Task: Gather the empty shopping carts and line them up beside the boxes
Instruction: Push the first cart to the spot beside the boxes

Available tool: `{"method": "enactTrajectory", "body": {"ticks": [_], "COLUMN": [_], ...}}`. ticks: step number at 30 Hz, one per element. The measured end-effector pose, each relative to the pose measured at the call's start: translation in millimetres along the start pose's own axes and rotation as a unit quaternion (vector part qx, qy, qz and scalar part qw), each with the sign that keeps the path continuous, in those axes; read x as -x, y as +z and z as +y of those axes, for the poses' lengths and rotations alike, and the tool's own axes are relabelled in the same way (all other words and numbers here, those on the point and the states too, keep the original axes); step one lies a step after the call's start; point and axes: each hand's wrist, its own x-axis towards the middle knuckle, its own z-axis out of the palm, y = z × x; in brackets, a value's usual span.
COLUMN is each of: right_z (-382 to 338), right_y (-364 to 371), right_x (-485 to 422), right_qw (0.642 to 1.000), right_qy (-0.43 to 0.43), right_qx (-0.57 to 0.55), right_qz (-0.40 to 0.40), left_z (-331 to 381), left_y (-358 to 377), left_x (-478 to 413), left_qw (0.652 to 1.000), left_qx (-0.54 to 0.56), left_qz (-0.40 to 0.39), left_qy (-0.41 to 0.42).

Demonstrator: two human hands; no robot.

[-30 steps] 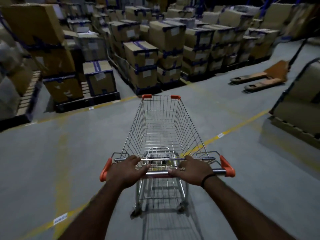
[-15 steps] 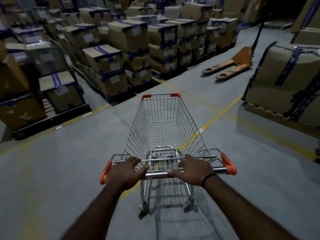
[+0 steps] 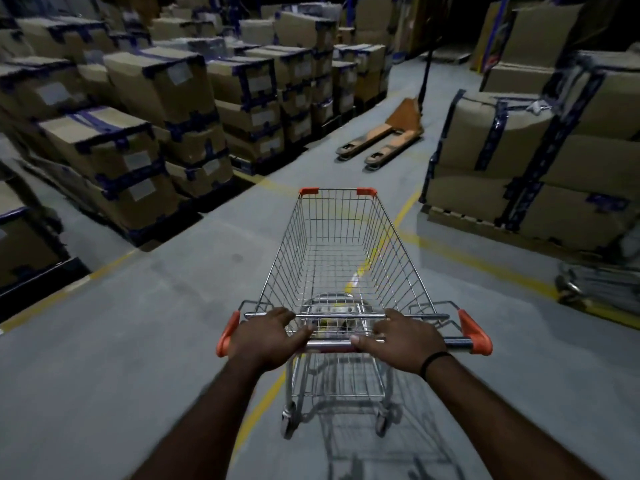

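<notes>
Both forearms reach forward, the left hand (image 3: 268,336) and right hand (image 3: 405,339) curling fingers over the near handlebar of the empty silver wire shopping cart (image 3: 341,258).

An open lane of grey floor (image 3: 156,358) runs ahead of the empty shopping cart (image 3: 341,258), hemmed by palletised boxes (image 3: 162,88) on the left and a taller taped stack (image 3: 519,161) on the right. Farther up, an orange pallet jack (image 3: 384,136) lies in the gap between them, forks toward the camera, narrowing the way. Bare floor spreads wide to the cart's left. On the right, a blurred metal frame (image 3: 602,282) sits at the stack's foot. The left hand (image 3: 266,337) and right hand (image 3: 405,341) grip the handle bar (image 3: 457,341), a short stretch bare between them.
</notes>
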Motion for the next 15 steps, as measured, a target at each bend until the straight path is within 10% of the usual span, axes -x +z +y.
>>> {"method": "enactTrajectory", "body": {"ticks": [15], "right_z": [98.7], "right_y": [-49.5], "right_x": [-173.7], "right_qw": [0.995], "right_qy": [0.081], "right_qx": [0.016], "right_qz": [0.057], "left_z": [67.8], "left_y": [-33.7], "left_x": [-239.2], "left_qw": [0.995], "left_qx": [-0.021], "left_qz": [-0.03], "left_qy": [0.094]}}
